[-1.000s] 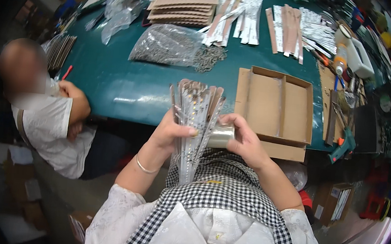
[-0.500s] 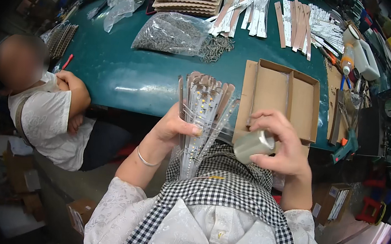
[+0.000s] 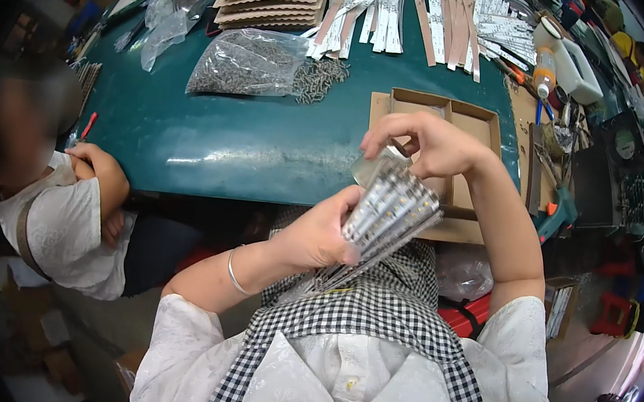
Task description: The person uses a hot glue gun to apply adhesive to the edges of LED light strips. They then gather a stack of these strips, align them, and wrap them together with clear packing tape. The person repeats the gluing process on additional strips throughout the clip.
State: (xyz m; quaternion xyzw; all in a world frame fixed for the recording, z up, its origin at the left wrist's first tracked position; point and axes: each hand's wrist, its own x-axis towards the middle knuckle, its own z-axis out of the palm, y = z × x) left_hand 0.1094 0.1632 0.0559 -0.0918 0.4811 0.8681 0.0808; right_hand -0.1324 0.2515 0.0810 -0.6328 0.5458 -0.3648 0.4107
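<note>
A bundle of narrow LED strip boards, white with small yellow chips, is gripped in my left hand, thumb across its near side. The bundle leans to the upper right above my checked apron. My right hand reaches over its far end, fingers curled round a roll of clear tape. The tape lies right beside the upper end of the strips, partly hidden by my fingers and the bundle. Whether tape touches the boards, I cannot tell.
Behind my right hand sits a shallow cardboard tray with dividers. A plastic bag of screws lies on the green table, with stacked cardboard and loose strips beyond. At left sits a person with folded arms.
My right hand has carried the tape roll up and left to the bundle's far end. The bundle has tilted from nearly upright toward the right, and my left hand has moved right and slightly nearer.
</note>
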